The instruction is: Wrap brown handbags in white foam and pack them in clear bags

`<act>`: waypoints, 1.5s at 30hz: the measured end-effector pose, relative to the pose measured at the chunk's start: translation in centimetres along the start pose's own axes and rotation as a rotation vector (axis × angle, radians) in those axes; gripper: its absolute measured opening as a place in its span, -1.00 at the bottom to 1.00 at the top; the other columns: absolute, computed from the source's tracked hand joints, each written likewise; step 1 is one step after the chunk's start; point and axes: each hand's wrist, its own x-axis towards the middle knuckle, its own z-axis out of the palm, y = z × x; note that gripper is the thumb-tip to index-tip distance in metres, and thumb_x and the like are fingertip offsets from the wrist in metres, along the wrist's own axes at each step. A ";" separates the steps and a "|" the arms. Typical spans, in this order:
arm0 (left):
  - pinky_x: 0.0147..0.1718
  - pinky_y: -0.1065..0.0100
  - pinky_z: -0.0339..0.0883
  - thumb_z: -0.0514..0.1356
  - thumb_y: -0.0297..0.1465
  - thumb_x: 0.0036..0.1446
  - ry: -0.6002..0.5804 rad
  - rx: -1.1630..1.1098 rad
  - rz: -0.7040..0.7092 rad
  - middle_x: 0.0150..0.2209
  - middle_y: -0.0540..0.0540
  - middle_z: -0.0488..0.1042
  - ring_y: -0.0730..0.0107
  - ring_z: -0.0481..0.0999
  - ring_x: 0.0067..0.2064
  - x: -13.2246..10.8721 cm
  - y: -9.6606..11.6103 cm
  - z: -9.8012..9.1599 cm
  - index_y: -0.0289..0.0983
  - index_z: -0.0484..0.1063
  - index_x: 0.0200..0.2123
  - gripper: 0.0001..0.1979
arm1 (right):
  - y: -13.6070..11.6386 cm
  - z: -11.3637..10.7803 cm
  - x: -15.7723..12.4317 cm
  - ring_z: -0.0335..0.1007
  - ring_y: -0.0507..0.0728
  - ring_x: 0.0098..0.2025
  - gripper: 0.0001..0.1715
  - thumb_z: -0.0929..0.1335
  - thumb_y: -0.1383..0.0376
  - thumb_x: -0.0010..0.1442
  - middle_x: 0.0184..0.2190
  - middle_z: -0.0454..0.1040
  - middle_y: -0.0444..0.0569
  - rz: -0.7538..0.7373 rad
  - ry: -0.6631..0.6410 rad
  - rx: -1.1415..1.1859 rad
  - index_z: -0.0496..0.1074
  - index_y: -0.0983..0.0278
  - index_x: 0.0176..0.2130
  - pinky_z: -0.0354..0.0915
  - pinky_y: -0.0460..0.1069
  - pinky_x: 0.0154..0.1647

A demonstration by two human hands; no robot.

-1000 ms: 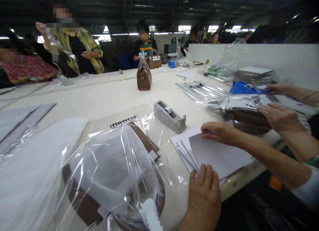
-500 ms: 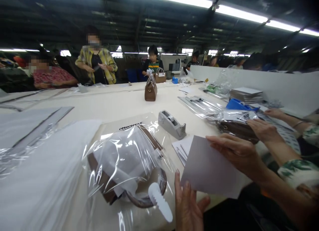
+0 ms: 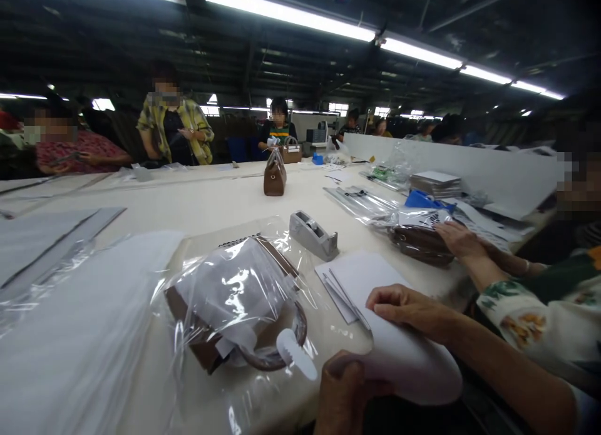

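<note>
My left hand (image 3: 345, 391) is closed on the near edge of a white card sheet (image 3: 408, 363) that bows upward at the table's front edge. My right hand (image 3: 408, 310) lies on top of the same sheet, fingers curled over it. Under the sheet sits a stack of white cards (image 3: 350, 278). Left of my hands a brown handbag (image 3: 235, 325) lies in a clear plastic bag, with a white tag (image 3: 293, 353) near its handle.
A grey tape dispenser (image 3: 312, 235) stands behind the cards. To the right a co-worker's hand (image 3: 457, 238) rests on another bagged brown bag (image 3: 420, 244). A small upright brown bag (image 3: 275, 175) stands mid-table. Several people are at the far side. Plastic-wrapped sheets (image 3: 56, 285) lie at left.
The top sheet was lifted off the stack by my right hand, then brought toward me; now both hands grip it and it bends. The camera tilted up.
</note>
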 end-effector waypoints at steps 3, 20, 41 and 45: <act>-0.43 0.18 0.43 0.33 -0.27 -0.14 0.071 0.027 -0.006 -0.31 -0.16 0.47 0.18 0.45 -0.28 0.3 0.2 -1.6 -0.33 0.46 -0.33 -0.70 | 1.4 -0.6 -0.5 0.20 -0.07 -0.52 -0.65 0.45 0.16 -0.09 -0.53 0.35 -0.15 0.043 -0.065 0.219 0.36 0.37 -0.40 0.08 -0.18 -0.50; -0.39 0.15 0.45 0.28 -0.34 -0.04 0.012 -0.010 -0.172 -0.21 -0.14 0.47 0.16 0.46 -0.21 0.0 0.0 -4.4 -0.28 0.39 -0.23 -0.73 | 3.7 0.5 -2.0 0.04 -0.11 -0.64 -0.48 0.43 0.00 -0.19 -0.65 0.20 -0.21 0.156 -0.166 0.271 0.26 0.38 -0.52 -0.01 -0.17 -0.60; -0.56 0.39 0.42 0.25 -0.14 -0.07 0.520 0.163 -0.033 -0.23 -0.09 0.45 0.29 0.47 -0.27 -1.1 -1.1 -0.7 -0.25 0.23 -0.12 -0.52 | 2.0 -8.7 7.3 0.28 0.18 -0.08 -0.59 0.19 0.14 0.20 -0.13 0.38 0.15 -0.108 0.686 -0.886 0.37 0.36 -0.12 0.19 0.06 -0.04; -0.78 0.48 0.21 0.20 0.05 -0.15 0.413 0.328 -0.060 -0.50 -0.09 0.44 0.40 0.39 -0.59 -2.2 -0.7 -1.0 -0.39 0.34 -0.21 -0.37 | 1.4 -4.6 2.4 0.40 0.18 -0.23 -0.56 0.30 0.05 0.07 -0.23 0.44 0.06 0.008 -0.170 -0.576 0.42 0.29 -0.15 0.35 -0.04 -0.28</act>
